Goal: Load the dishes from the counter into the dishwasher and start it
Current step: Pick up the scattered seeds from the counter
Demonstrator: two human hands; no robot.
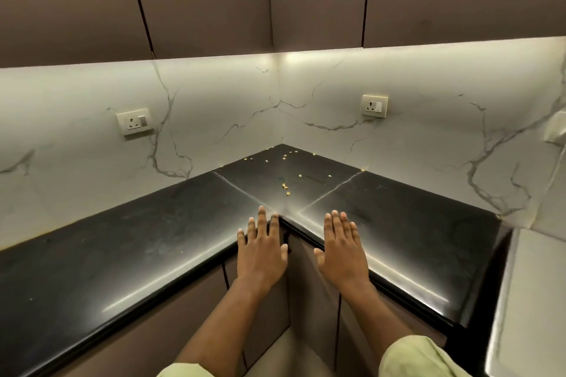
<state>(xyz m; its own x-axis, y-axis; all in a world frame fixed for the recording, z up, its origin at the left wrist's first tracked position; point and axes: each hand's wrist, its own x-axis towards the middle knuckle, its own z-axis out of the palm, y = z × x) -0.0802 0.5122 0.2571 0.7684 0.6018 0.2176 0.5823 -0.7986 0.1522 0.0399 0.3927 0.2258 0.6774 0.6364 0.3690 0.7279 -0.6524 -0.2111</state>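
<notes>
A black L-shaped counter point(153, 236) fills the corner ahead of me. No dishes and no dishwasher are in view. My left hand point(262, 249) is stretched out flat, palm down, fingers straight, over the counter's inner corner edge. My right hand point(343, 249) is held the same way a little to the right, over the counter's front edge. Neither hand holds anything. Whether the palms touch the counter I cannot tell.
Small yellow crumbs point(286, 188) lie scattered in the counter's back corner. Two wall sockets point(134, 122) point(374, 106) sit on the marble backsplash. Brown upper cabinets point(208, 0) hang overhead and brown lower cabinet doors point(312, 278) stand below the edge. A pale surface point(533, 300) adjoins at right.
</notes>
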